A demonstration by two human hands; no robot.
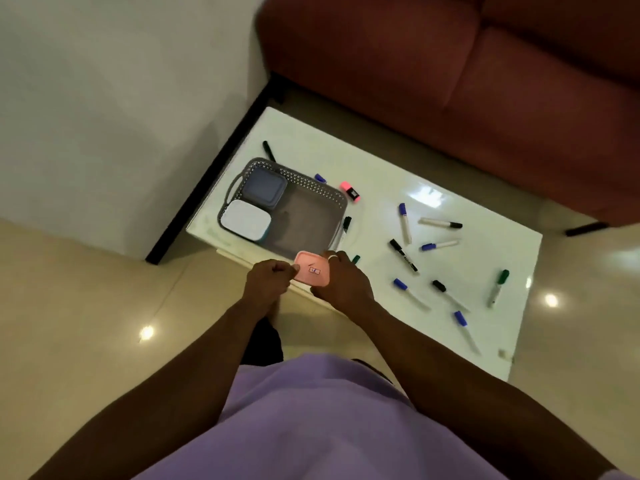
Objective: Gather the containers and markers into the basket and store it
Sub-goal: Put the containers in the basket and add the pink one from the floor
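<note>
Pale wall to the left, red sofa [450, 81] along the far side, and a glossy white desk [381, 174] between them.

At the desk's left end I note the grey basket [313, 188]. It appears to lie lengthwise along the desk's long edges, with a handle toward the left edge. Inside, at its left, sit a blue-lidded container [264, 187] toward the far edge and a white-lidded container [246, 220] nearer me. Grey floor shows in its right part.

At the near edge, just off the basket's near corner, my left hand [270, 278] pinches the left rim of the pink container [311, 270]. My right hand [341, 282] grips its right side. I cannot tell whether it rests on the desk. It is lid-up and level, and near-square, so it has no real long axis. Its label sits skewed to the desk edge.

Further right, the markers [404, 223] lie scattered toward the right end, pointing every way.

Judgement: the third container is being loaded. The next move calls for clearing the basket's near wall and lowering the container flat onto the open floor. Markers and storage remain outstanding.
</note>
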